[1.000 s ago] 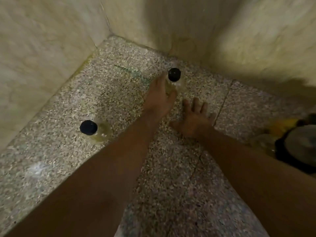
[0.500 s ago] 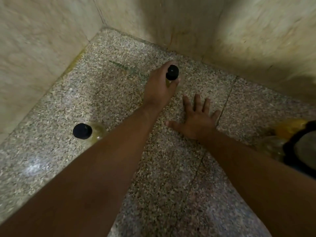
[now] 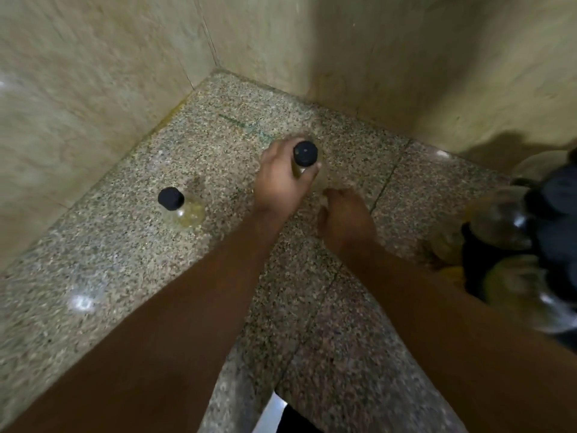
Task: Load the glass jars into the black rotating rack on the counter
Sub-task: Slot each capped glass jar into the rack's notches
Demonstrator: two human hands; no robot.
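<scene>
The left hand (image 3: 282, 179) is gripping a black-capped glass jar (image 3: 305, 154) by its neck near the granite counter's (image 3: 131, 260) back corner, the pickup step. The right hand (image 3: 345, 218) is curling loosely beside it, holding nothing. Next, the jar probably needs carrying right to the black rotating rack (image 3: 549, 220), while a second jar (image 3: 179, 206) is waiting at left.

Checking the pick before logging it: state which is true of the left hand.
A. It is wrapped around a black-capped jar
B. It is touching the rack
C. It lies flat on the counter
A: the left hand has its grip closed around the black-capped jar.
</scene>
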